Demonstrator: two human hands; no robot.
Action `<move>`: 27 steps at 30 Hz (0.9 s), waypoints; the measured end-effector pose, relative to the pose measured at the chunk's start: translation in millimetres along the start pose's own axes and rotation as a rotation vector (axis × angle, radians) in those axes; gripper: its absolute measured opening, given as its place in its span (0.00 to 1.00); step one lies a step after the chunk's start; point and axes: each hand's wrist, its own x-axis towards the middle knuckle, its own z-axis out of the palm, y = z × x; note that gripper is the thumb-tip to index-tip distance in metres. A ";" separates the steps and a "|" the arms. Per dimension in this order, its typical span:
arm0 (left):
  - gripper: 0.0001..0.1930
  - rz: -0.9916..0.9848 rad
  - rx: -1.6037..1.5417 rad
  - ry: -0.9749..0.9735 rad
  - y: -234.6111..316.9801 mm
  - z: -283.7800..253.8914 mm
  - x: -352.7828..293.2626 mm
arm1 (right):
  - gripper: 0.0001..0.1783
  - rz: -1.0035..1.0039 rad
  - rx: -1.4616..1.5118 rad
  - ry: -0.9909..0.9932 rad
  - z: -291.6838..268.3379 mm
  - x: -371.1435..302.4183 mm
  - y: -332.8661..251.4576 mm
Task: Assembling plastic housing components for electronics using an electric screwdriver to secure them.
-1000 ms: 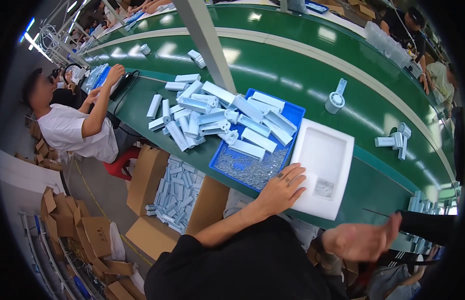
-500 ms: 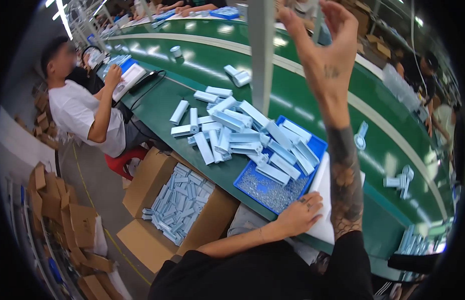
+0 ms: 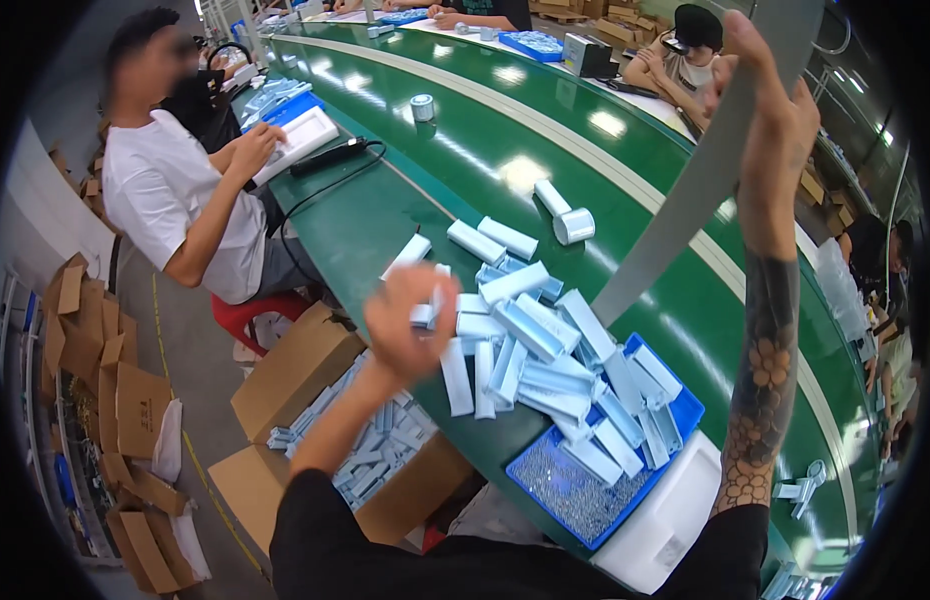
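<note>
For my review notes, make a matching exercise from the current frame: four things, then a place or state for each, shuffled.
1. Left hand
2. Right hand
3. Blue tray
4. Cardboard box

A. Open, lower than the green worktable
B. Raised, by the grey post
C. Holds tiny silvery pieces
D. Blurred, in front of light-blue parts

Pairs: 1-D, 2-B, 3-C, 4-A

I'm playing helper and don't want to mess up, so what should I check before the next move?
1. Left hand by the pale blue parts: ok.
2. Left hand gripping a part: cannot tell, it's blurred.
3. Right hand touching the grey post: cannot tell.
4. Pale blue parts lined up neatly: not ok, they're jumbled.
5. Small silvery pieces in the blue tray: ok.
6. White foam tray beside the blue tray: ok.
</note>
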 end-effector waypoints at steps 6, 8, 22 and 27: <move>0.17 -0.692 -0.046 -0.145 -296.0 138.7 78.6 | 0.23 -0.104 0.020 0.092 23.6 -20.8 -19.8; 0.25 -1.157 -0.025 -0.192 -414.8 156.0 78.6 | 0.20 -0.065 0.085 0.252 52.1 -29.8 -33.4; 0.27 -0.925 0.539 -0.191 -525.9 226.0 82.5 | 0.21 -0.147 -0.064 0.113 27.1 -19.7 -33.6; 0.18 -0.945 -0.124 -0.142 -427.8 157.7 89.4 | 0.28 -0.418 -0.666 -0.183 3.9 -11.6 4.5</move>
